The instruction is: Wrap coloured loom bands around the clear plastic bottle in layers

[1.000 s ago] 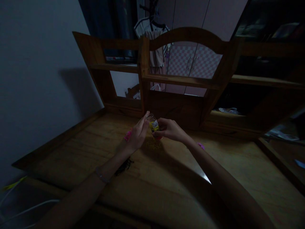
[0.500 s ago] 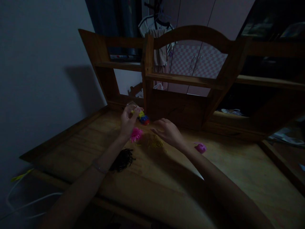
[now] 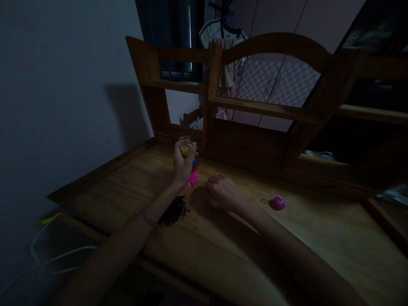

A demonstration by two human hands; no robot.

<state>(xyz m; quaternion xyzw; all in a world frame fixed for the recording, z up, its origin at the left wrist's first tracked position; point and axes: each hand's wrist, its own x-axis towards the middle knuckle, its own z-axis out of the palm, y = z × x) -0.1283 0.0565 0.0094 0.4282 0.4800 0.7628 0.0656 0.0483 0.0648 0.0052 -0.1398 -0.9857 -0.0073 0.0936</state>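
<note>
A small clear jar (image 3: 185, 140) with red, blue and yellow contents in layers is gripped in my left hand (image 3: 183, 165), held upright with its mouth facing up. My right hand (image 3: 221, 192) rests low on the tabletop, fingers curled down over the spot of the yellow strands, which it hides. Just below the jar lies a heap of bright pink strands (image 3: 193, 179). A heap of black strands (image 3: 174, 211) sits beside my left forearm. Off to the right of my right hand is a purple-pink bundle (image 3: 278, 202).
The wooden tabletop (image 3: 121, 182) is backed by a wooden shelf unit (image 3: 264, 106) with an arched top. A wall (image 3: 73, 127) stands at left. White cables (image 3: 60, 259) hang off the front left edge. Clothes (image 3: 225, 51) hang behind.
My left hand has turned the jar from tilted to upright. My right hand has lowered onto the yellow strands and its fingers have curled in. The view has shifted slightly left.
</note>
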